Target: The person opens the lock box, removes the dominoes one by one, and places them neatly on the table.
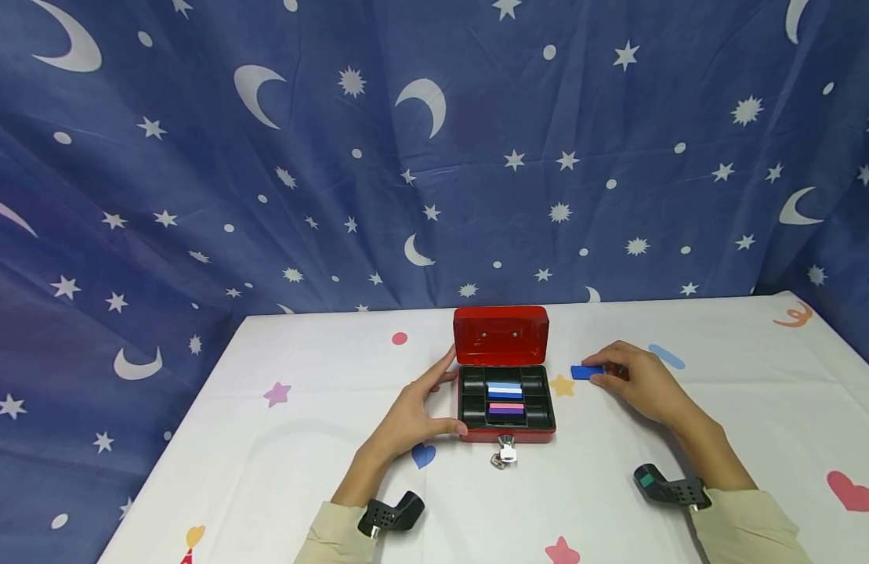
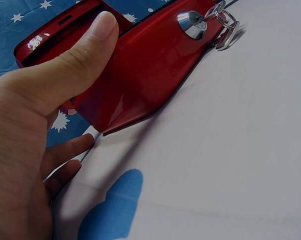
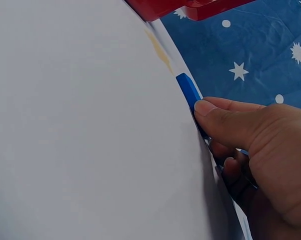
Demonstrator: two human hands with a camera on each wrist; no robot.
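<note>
A small red cash box (image 1: pixel 507 435) stands on the table with its lid raised. Its black tray (image 1: pixel 471 409) has compartments; two in the middle column hold light blue, white and dark blue bars (image 1: pixel 505 389) and pink and purple bars (image 1: pixel 506 410). My left hand (image 1: pixel 420 415) grips the box's left side, thumb at the front corner and index finger up by the lid. To the right of the box, my right hand (image 1: pixel 639 380) pinches one end of a blue rectangular block (image 3: pixel 189 91) between thumb and fingers, close over the table; its other end points toward the box.
Keys (image 1: pixel 500 461) hang from the lock (image 2: pixel 192 24) on the box's front. A white tablecloth (image 1: pixel 300 454) printed with coloured shapes covers the table. Behind the table's far edge hangs a blue curtain (image 1: pixel 476 235) with moons and stars.
</note>
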